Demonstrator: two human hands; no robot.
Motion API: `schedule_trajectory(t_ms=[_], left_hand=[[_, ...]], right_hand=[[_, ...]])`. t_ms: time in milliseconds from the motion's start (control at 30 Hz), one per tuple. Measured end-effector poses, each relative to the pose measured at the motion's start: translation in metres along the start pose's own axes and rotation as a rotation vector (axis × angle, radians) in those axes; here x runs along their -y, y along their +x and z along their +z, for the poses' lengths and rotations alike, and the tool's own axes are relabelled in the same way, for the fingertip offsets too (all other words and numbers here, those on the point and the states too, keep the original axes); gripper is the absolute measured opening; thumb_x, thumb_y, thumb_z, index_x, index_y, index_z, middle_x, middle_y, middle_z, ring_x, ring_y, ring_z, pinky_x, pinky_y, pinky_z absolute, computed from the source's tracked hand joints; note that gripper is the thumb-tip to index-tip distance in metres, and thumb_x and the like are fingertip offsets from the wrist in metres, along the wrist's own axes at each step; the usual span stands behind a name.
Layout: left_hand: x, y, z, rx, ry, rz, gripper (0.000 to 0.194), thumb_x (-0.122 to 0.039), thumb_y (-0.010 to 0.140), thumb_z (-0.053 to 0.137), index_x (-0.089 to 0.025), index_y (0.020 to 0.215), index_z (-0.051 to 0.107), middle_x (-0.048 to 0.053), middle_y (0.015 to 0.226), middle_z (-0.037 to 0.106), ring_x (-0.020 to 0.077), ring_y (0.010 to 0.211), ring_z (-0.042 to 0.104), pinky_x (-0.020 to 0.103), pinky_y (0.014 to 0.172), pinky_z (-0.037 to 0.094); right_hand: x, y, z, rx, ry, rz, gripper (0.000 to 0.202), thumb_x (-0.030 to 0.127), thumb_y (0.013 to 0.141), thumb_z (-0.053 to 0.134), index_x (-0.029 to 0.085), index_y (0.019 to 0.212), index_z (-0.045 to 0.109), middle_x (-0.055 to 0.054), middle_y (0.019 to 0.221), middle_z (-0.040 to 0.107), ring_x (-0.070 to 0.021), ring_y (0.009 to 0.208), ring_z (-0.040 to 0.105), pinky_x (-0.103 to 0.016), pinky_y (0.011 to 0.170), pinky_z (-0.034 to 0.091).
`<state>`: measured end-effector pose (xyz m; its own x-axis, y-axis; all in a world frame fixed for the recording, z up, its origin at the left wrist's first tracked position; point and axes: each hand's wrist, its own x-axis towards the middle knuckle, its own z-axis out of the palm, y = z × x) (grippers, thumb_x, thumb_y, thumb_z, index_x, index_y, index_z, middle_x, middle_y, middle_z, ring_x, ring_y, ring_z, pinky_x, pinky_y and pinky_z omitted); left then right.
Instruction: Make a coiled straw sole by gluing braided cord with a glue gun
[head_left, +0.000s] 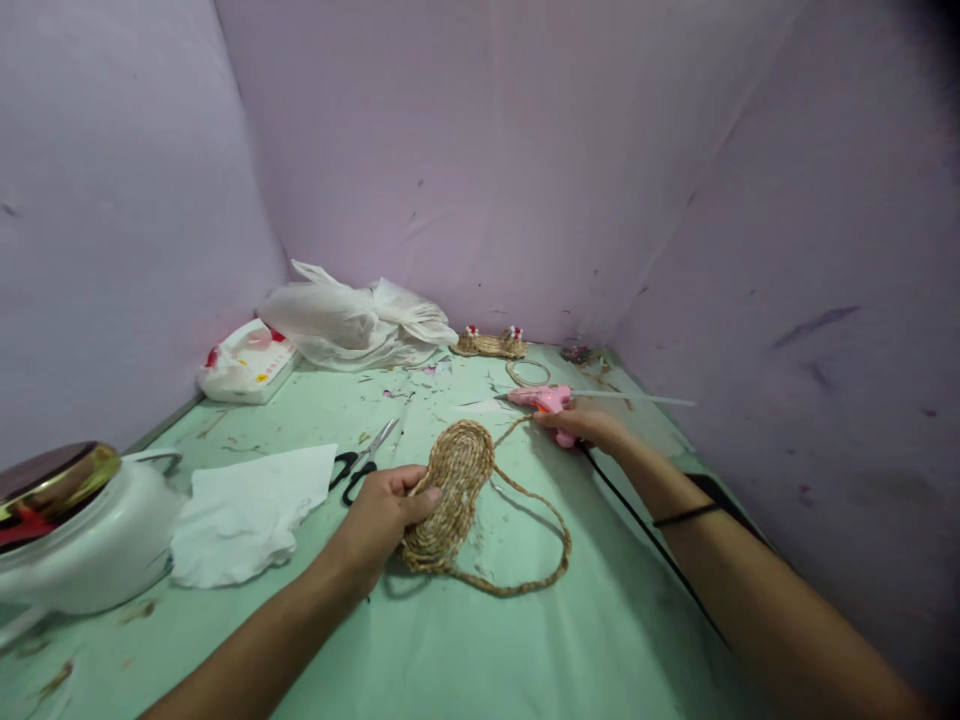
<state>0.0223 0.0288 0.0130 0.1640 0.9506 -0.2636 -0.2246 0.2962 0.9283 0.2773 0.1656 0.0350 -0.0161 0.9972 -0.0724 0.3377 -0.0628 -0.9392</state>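
My left hand (382,520) grips a woven straw sole (459,475), long and rounded, with the thumb on its upper face. A loose length of braided straw cord (564,550) runs from the sole and loops to the right over the table. Its upper stretch reaches up to my right hand (596,427). That hand is closed around the handle of a pink glue gun (550,398), whose nozzle points left. A clear glue stick (637,397) juts from the gun's back, and a black cable hangs below. Whether my right fingers also pinch the cord, I cannot tell.
Black-handled scissors (366,465) and white paper (255,510) lie left of the sole. A white pot-like container (90,560) stands at far left. Behind are a tissue pack (247,365), a white plastic bag (360,320), a decorated woven sole (489,346) and a ring (529,373).
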Motion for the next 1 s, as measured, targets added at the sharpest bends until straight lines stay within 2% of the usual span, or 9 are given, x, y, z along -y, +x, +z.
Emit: schedule_trajectory(t_ms=[100,200,267,300,367,500,633,867,1000], left_hand=[[-0.001,0.0,0.0,-0.005,-0.009,0.009,0.028,-0.035,0.059,0.075,-0.011,0.069,0.063,-0.001,0.058,0.06,0.01,0.051,0.05,0.022,0.053,0.036],[-0.001,-0.002,0.002,-0.005,-0.01,0.017,0.03,-0.035,0.057,0.076,-0.011,0.07,0.063,0.0,0.059,0.06,0.0107,0.052,0.051,0.022,0.052,0.036],[-0.001,-0.005,0.005,0.022,-0.016,0.019,0.031,-0.034,0.056,0.078,-0.012,0.071,0.062,0.001,0.061,0.062,0.0128,0.056,0.054,0.024,0.055,0.039],[-0.001,-0.006,0.006,0.04,-0.02,0.015,0.032,-0.034,0.056,0.078,-0.012,0.073,0.062,0.002,0.063,0.063,0.014,0.058,0.056,0.025,0.057,0.041],[-0.001,-0.008,0.009,0.05,-0.015,0.003,0.034,-0.037,0.057,0.077,-0.011,0.074,0.063,0.003,0.064,0.065,0.0153,0.06,0.058,0.026,0.058,0.043],[0.001,-0.007,0.012,-0.04,0.018,-0.007,0.034,-0.041,0.057,0.076,-0.012,0.067,0.062,0.003,0.06,0.064,0.0135,0.054,0.056,0.026,0.054,0.043],[0.004,-0.004,0.01,-0.089,0.039,-0.023,0.03,-0.037,0.054,0.076,-0.012,0.061,0.063,0.003,0.056,0.064,0.0136,0.05,0.055,0.027,0.052,0.043],[0.01,-0.007,0.011,-0.169,0.111,-0.007,0.024,-0.031,0.053,0.073,-0.013,0.051,0.058,0.0,0.047,0.058,0.0103,0.045,0.048,0.024,0.045,0.038],[0.014,-0.006,0.012,-0.163,0.137,-0.007,0.024,-0.033,0.055,0.072,-0.013,0.052,0.057,0.001,0.05,0.059,0.0118,0.047,0.05,0.024,0.046,0.039]], right_hand=[[0.022,-0.025,0.007,-0.051,-0.029,0.009,0.012,0.015,0.069,0.072,0.014,0.079,0.065,-0.009,0.08,0.066,-0.018,0.073,0.06,-0.024,0.054,0.045],[0.033,-0.066,0.033,-0.048,0.024,-0.02,0.029,0.024,0.067,0.07,0.018,0.094,0.062,-0.007,0.081,0.067,-0.0189,0.073,0.062,-0.025,0.054,0.045],[0.031,-0.093,0.056,0.049,0.106,-0.01,0.042,0.027,0.066,0.07,0.018,0.104,0.056,-0.006,0.084,0.068,-0.0188,0.072,0.064,-0.028,0.058,0.05],[0.028,-0.104,0.066,0.18,0.244,0.029,0.047,0.026,0.062,0.072,0.018,0.105,0.055,-0.005,0.082,0.068,-0.0189,0.071,0.064,-0.031,0.061,0.052],[0.021,-0.118,0.082,0.295,0.42,0.037,0.044,0.024,0.06,0.073,0.017,0.1,0.056,-0.004,0.079,0.069,-0.0182,0.069,0.065,-0.032,0.062,0.052],[0.007,-0.12,0.094,0.339,0.492,-0.017,0.029,0.022,0.06,0.073,0.016,0.086,0.062,-0.004,0.079,0.071,-0.0174,0.072,0.065,-0.028,0.063,0.051],[0.001,-0.115,0.099,0.34,0.492,-0.014,0.025,0.019,0.055,0.074,0.017,0.078,0.065,-0.002,0.073,0.072,-0.0182,0.069,0.066,-0.03,0.067,0.051],[-0.005,-0.121,0.107,0.285,0.482,-0.002,0.02,0.013,0.055,0.069,0.017,0.074,0.068,-0.002,0.07,0.071,-0.0184,0.067,0.065,-0.028,0.064,0.05],[-0.005,-0.123,0.108,0.249,0.484,0.002,0.019,0.011,0.054,0.067,0.017,0.073,0.068,-0.002,0.07,0.071,-0.0193,0.068,0.065,-0.028,0.064,0.05]])
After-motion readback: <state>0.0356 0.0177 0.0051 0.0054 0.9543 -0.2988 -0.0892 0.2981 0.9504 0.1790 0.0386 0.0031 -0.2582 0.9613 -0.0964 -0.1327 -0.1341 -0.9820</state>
